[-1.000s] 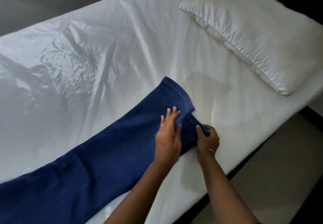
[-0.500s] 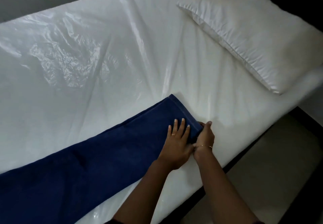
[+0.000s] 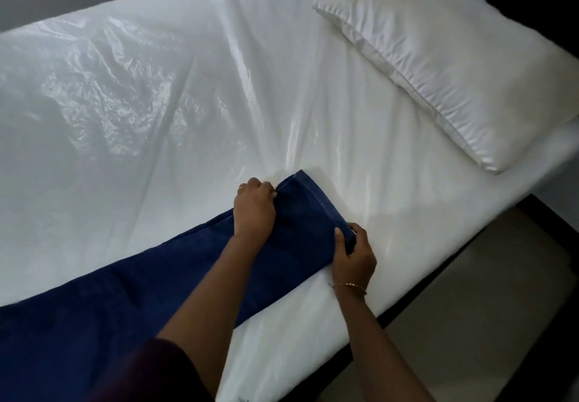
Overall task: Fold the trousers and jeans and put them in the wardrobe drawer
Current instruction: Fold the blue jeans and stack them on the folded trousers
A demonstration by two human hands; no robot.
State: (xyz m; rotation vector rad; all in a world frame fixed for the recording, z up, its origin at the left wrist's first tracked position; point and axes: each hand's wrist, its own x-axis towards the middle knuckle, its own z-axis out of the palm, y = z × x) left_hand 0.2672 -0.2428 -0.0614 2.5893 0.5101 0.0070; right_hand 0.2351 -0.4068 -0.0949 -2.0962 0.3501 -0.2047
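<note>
The right hand (image 3: 354, 254) pinched the near corner of the jeans' (image 3: 131, 295) hem, thumb on top and fingers curled under. The left hand (image 3: 254, 204) gripped the hem's far corner, fingers curled round the cloth. The jeans lay flat along the bed's (image 3: 219, 104) near edge, a pillow (image 3: 454, 57) beyond.

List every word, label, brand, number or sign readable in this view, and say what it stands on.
None: no readable text appears anywhere.
The blue jeans show only hem stitching, no label or tag.
The pillow and the white bed sheet are plain.
The bracelet at the right hand bears no visible marking.
</note>
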